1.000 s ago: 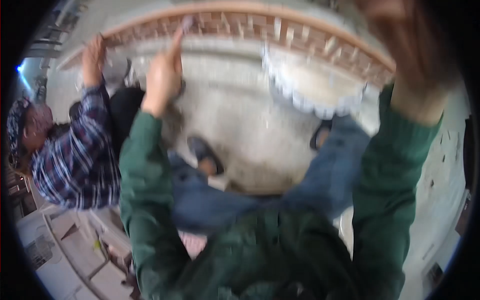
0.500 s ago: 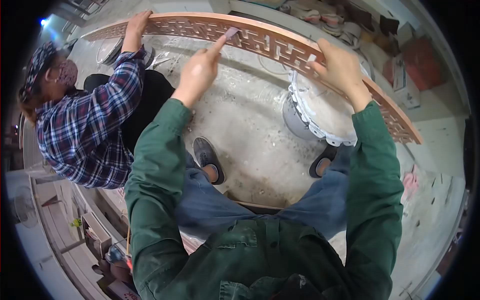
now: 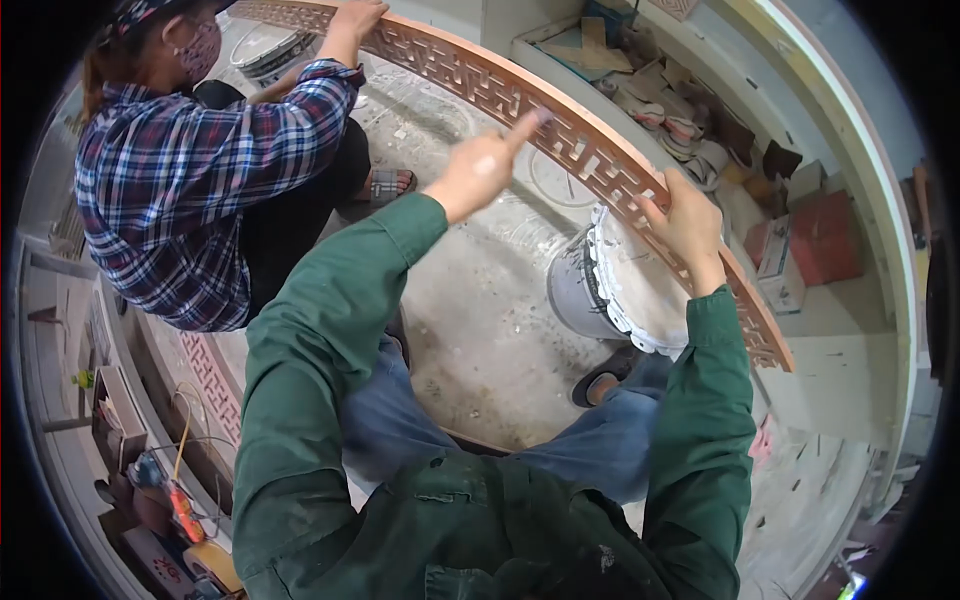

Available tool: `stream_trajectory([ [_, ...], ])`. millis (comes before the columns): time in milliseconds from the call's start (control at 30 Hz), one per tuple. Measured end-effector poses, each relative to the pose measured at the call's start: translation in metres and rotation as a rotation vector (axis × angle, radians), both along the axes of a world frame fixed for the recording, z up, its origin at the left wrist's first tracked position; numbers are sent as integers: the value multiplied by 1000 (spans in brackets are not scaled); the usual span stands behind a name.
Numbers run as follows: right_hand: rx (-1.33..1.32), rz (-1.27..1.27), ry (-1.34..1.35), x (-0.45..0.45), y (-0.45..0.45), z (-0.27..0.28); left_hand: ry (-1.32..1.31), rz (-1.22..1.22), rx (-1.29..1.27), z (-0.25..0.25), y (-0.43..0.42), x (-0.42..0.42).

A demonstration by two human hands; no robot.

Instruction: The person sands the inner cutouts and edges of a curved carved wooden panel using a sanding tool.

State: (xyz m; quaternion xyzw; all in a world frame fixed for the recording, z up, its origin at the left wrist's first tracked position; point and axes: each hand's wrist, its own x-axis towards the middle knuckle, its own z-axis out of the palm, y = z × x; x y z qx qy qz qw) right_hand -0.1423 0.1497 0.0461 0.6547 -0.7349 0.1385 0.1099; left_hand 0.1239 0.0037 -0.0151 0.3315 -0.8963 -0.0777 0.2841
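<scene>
A long, narrow wooden fretwork panel (image 3: 600,125) with a cut-out geometric pattern stretches across in front of me. My right hand (image 3: 690,225) grips it near its right end, thumb on the near face and fingers over the top edge. My left hand (image 3: 475,175) is at the panel's middle, index finger stretched against the pattern. Under that fingertip is a small greyish-purple piece of sandpaper (image 3: 543,116), blurred and partly hidden. Below the panel's right part stands a grey bucket (image 3: 578,300) with a ragged white rim.
Left of me a crouching co-worker in a plaid shirt (image 3: 190,190) holds the panel's far part with a hand (image 3: 357,18). Another bucket (image 3: 270,60) stands there. Shoes and a red box (image 3: 828,240) fill a shelf at right. An orange-handled tool (image 3: 186,515) lies lower left.
My view has turned, so the panel slopes more steeply down to the right and the co-worker appears closer. My left hand has shifted along the pattern; my right hand keeps its grip.
</scene>
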Motion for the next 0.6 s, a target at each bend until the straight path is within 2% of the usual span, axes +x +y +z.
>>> stream_trajectory([
  [167, 13, -22, 35, 0, 0, -3, 38, -45, -1, -5, -7, 6],
  [300, -10, -6, 16, -6, -4, -6, -12, 43, -25, -4, -20, 11],
  [533, 0, -21, -4, -10, -3, -11, 139, 59, -56, -14, -26, -19],
  [600, 7, -27, -15, -13, -7, -5, 62, 53, -8, -10, -14, -9],
])
